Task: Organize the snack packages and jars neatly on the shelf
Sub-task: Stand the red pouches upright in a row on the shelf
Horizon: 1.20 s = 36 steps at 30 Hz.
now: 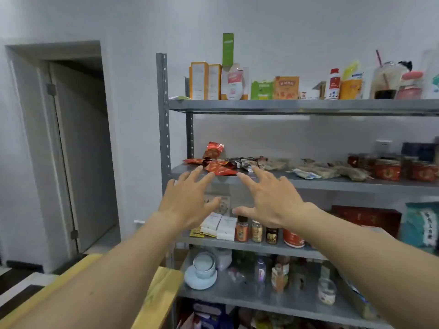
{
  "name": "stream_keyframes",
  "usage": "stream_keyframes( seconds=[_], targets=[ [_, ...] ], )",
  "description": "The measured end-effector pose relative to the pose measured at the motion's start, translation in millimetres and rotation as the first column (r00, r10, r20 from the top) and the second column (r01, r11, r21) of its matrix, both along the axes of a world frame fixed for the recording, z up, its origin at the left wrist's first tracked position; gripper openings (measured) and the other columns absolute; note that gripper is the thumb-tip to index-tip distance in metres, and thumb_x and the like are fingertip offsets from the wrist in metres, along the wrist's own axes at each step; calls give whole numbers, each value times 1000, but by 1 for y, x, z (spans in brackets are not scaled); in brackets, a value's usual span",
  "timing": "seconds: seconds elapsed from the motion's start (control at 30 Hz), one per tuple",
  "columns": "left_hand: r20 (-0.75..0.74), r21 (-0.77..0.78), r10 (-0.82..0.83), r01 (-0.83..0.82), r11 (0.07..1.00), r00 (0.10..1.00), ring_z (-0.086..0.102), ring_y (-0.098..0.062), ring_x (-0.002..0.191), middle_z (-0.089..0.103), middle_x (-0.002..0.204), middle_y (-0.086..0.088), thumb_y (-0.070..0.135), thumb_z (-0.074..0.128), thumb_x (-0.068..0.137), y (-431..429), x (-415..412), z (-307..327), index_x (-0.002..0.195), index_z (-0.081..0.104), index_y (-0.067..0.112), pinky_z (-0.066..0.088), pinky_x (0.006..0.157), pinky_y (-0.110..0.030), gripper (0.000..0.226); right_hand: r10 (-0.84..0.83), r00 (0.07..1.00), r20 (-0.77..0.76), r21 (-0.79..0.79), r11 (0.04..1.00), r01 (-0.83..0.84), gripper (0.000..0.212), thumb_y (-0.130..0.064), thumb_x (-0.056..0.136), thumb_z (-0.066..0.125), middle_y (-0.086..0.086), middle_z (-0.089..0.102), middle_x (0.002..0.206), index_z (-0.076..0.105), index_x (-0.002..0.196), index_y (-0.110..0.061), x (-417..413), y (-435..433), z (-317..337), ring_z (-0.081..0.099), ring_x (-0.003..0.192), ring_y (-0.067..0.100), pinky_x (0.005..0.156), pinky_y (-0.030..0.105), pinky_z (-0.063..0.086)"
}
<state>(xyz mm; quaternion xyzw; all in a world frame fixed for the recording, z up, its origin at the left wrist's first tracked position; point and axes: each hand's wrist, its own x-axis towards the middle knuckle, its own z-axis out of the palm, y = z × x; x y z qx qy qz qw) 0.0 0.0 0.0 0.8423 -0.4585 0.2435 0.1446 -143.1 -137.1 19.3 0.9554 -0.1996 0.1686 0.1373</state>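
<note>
1. The shelf (332, 184) is a grey metal board, second from the top of its rack.
2. Red snack packets (221, 169) lie flat in a loose, overlapping heap at its left end, with one reaching the front edge.
3. Another red packet (213, 150) stands propped upright behind that heap.
4. Dark packets (244, 162) lie just right of the red heap, touching it.
5. Tan packages (332, 171) sprawl unevenly across the middle.
6. Red-labelled jars (387, 170) stand upright, close together, at the right end.

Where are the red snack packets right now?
Head view: the red snack packets lie at the left end of the second shelf down, just beyond the left hand, beside dark packets.
</note>
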Motion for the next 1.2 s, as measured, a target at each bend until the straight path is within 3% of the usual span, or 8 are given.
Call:
stream_keyframes(
  seconds=[0.4,0.7,0.83,1.0,1.2],
  targets=[
    [83,9,28,-29,1000,996,24,-23,143,21,159,2,63,38,90,-161,190,13,149,24,36,26,113,-48,66,79,989,122,-6,997,-79,87,-76,84,40,14,17,160,13,153,-30,216,-161,3,28,142,34,109,51,33],
    [49,25,33,-35,999,998,31,-27,140,27,156,-1,62,41,89,-277,325,13,146,30,34,30,110,-48,64,79,991,106,22,996,-82,81,-72,85,44,12,31,153,19,150,-30,343,-263,13,41,133,33,102,48,39],
    [-2,22,9,-9,1000,1000,28,-27,141,24,157,1,58,45,89,-325,383,13,146,27,35,28,112,-49,64,46,995,88,92,994,-54,80,-69,87,45,9,24,157,16,151,-31,398,-304,14,33,138,33,109,49,32],
    [17,-24,-32,32,999,999,32,-29,138,25,157,-1,55,47,89,-375,452,16,144,32,34,32,109,-49,62,41,993,109,100,994,-52,79,-68,85,48,7,29,154,20,150,-32,456,-351,15,38,135,31,103,45,36],
    [31,17,17,-17,1000,999,29,-30,141,19,160,-1,60,42,90,-417,520,24,148,25,34,28,112,-50,66,-2,997,83,132,991,-9,81,-63,86,53,6,26,156,19,151,-31,518,-402,23,37,137,30,104,45,37]
  ],
)
